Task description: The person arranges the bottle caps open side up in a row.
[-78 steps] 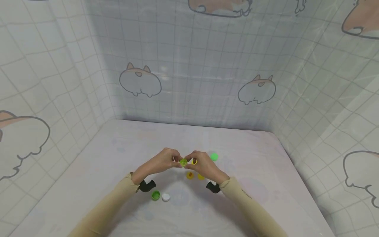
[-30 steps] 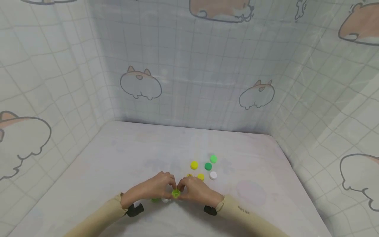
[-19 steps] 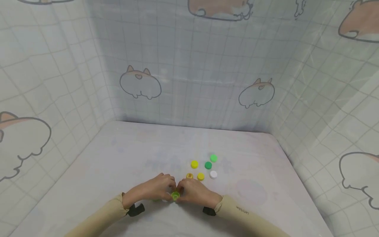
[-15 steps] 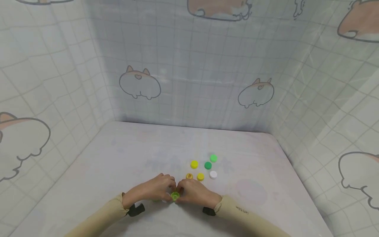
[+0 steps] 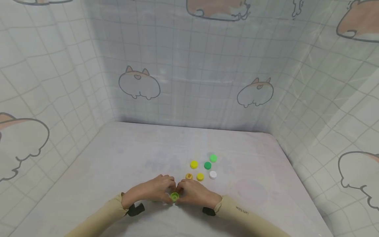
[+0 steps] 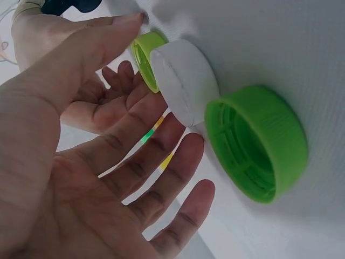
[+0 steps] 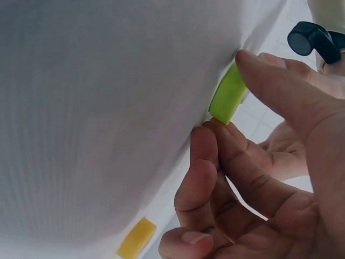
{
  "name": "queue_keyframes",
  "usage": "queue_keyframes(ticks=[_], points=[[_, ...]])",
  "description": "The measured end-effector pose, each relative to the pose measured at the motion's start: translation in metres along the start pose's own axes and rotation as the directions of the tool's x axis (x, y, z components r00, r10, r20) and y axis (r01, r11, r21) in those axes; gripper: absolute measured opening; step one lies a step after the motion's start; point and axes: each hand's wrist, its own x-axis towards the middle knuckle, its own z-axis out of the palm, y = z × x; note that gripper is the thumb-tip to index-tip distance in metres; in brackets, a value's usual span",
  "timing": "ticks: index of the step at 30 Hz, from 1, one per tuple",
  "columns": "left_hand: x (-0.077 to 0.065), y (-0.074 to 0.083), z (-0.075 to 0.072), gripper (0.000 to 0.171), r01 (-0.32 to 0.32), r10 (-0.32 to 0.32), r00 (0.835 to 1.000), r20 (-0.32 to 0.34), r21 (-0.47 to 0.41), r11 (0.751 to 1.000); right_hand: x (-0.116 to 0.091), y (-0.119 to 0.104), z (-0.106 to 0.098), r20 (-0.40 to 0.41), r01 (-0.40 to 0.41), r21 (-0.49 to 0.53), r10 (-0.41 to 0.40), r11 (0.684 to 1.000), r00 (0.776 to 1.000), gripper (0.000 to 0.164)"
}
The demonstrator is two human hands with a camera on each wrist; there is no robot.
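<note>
My left hand (image 5: 155, 189) and right hand (image 5: 196, 192) meet low in the head view around a lime-green bottle cap (image 5: 174, 197), its hollow side up. Thumb and fingers of each hand are at its edge, pinching it. In the right wrist view the lime cap rests on or just at the cloth. Beside it in the left wrist view stand a white bottle cap (image 6: 183, 83), close against it, and a green bottle cap (image 6: 264, 143), also hollow side up. The left hand mostly hides these two caps from the head camera.
Beyond the right hand lie two yellow caps (image 5: 193, 164), an orange-yellow cap (image 5: 189, 176) with a printed mark, a dark green cap (image 5: 208, 165), a light green cap (image 5: 213, 158) and a white cap (image 5: 213, 175). Patterned sheets (image 5: 189, 98) wall the table's back and sides.
Both hands have brought the lime cap nearer the body and down beside the white and green caps. Over the last half second they have barely moved.
</note>
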Motion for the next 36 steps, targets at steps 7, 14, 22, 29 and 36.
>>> queue_keyframes(ticks=[7,14,22,29,36], points=[[0.0,-0.002,-0.001,0.032,0.006,-0.007,1.0,-0.017,-0.054,0.999,-0.004,0.003,-0.007,-0.025,0.025,0.006,-0.024,1.0,0.999,0.035],[0.006,-0.001,-0.007,0.038,-0.035,0.031,0.996,-0.079,-0.043,0.998,-0.007,0.007,-0.019,-0.065,0.028,0.001,-0.028,1.0,0.997,0.031],[0.018,0.008,-0.021,0.03,-0.079,0.077,0.99,-0.119,-0.011,0.997,-0.008,0.015,-0.038,-0.11,0.022,0.059,-0.016,0.998,0.994,0.028],[0.034,0.014,-0.035,0.027,-0.106,0.107,0.981,-0.16,0.012,0.994,-0.011,0.02,-0.06,-0.15,-0.017,0.094,0.031,0.995,0.988,0.025],[0.052,0.014,-0.045,0.025,-0.121,0.117,0.972,-0.203,-0.01,0.993,-0.012,0.028,-0.074,-0.215,-0.048,0.086,0.066,0.995,0.974,0.021]])
